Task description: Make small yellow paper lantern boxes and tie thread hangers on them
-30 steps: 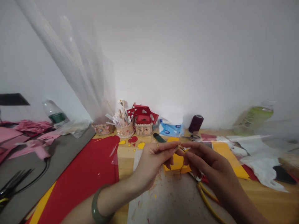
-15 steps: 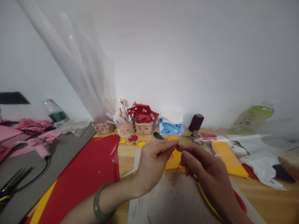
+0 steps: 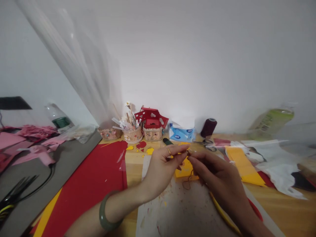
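Left hand (image 3: 161, 168), right hand (image 3: 217, 177), fingertips meeting, both pinching brown thread (image 3: 189, 176), dangling below

Lit softly and evenly, brightest on the wall behind the red paper house (image 3: 151, 119); no hard glare. Throws only a faint grey shadow on the worktop (image 3: 134, 161) under the left hand (image 3: 161, 166) and right hand (image 3: 218, 176), in front of the house. Blurs and stretches the green bottle (image 3: 271, 120) far right of it. Barely resolves the thin thread (image 3: 188, 179).

Brown thread (image 3: 185, 186), red sheet (image 3: 98, 177) — (green) bangle (image 3: 105, 215)
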The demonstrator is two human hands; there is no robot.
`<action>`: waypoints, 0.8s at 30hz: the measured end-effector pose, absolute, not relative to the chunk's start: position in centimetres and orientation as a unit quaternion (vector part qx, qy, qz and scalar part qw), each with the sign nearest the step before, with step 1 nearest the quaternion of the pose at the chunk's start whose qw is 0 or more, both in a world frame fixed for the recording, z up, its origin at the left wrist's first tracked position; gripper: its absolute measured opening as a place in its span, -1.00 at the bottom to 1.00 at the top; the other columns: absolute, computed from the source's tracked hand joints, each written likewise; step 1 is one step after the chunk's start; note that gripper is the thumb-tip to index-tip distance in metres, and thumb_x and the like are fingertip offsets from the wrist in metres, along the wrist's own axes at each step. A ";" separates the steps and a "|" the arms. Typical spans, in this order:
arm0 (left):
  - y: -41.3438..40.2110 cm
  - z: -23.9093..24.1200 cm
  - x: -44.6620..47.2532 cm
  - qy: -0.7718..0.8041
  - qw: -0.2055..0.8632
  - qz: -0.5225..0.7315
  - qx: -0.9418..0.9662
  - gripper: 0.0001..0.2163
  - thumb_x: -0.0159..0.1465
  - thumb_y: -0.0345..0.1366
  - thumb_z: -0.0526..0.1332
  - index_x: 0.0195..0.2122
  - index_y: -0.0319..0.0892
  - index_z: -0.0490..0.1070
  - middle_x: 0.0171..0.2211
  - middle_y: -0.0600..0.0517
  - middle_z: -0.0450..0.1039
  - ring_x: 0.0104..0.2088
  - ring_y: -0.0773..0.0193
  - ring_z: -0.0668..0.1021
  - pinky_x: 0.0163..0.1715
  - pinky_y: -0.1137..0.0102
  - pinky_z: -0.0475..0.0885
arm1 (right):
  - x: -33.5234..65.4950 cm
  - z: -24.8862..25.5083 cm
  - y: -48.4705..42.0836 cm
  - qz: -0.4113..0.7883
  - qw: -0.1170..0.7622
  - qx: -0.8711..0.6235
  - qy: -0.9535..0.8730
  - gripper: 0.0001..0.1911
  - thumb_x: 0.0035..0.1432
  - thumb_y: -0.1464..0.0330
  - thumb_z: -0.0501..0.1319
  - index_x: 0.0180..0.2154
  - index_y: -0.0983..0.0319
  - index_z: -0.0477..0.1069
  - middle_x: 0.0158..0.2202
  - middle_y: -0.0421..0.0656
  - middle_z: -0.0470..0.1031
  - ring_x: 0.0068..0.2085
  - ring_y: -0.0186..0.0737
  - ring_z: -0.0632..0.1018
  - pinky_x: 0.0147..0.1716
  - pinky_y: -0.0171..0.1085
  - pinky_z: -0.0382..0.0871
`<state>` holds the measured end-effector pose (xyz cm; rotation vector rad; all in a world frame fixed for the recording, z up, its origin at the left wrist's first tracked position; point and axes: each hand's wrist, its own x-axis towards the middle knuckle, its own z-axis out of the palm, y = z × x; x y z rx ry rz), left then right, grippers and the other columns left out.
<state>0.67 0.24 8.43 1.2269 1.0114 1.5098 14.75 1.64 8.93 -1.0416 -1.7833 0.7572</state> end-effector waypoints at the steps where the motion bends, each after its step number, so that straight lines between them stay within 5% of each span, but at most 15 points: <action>1: 0.3 8.4 0.7 0.419 0.478 0.606 0.479 -0.83 0.10 -0.38 0.28 -0.28 -0.13 0.60 -0.37 0.01 0.55 -0.52 0.45 0.44 -0.52 0.52 0.38 | 14.8 8.9 1.6 0.315 0.452 -0.420 -0.722 -0.81 0.10 0.25 0.17 -0.47 0.20 0.45 -0.67 -0.29 0.33 -0.65 -0.40 0.31 -0.68 -0.41 0.14; 11: 0.6 8.5 0.1 0.395 0.596 0.579 0.392 -0.88 0.02 -0.36 0.34 -0.37 -0.18 0.60 -0.56 0.06 0.46 -0.56 0.48 0.42 -0.54 0.55 0.30 | 15.4 8.7 1.7 0.351 0.418 -0.390 -0.741 -0.81 0.15 0.27 0.13 -0.46 0.20 0.38 -0.63 -0.29 0.36 -0.65 -0.43 0.35 -0.67 -0.43 0.21; 24: 0.8 8.9 0.0 0.434 0.594 0.546 0.400 -0.88 -0.07 -0.34 0.41 -0.47 -0.20 0.57 -0.58 0.09 0.45 -0.62 0.54 0.38 -0.65 0.61 0.21 | 15.8 8.3 1.9 -0.032 0.426 -0.293 -0.856 -0.87 0.18 0.47 0.09 -0.40 0.22 0.37 -0.52 -0.24 0.48 -0.56 -0.42 0.44 -0.56 -0.43 0.25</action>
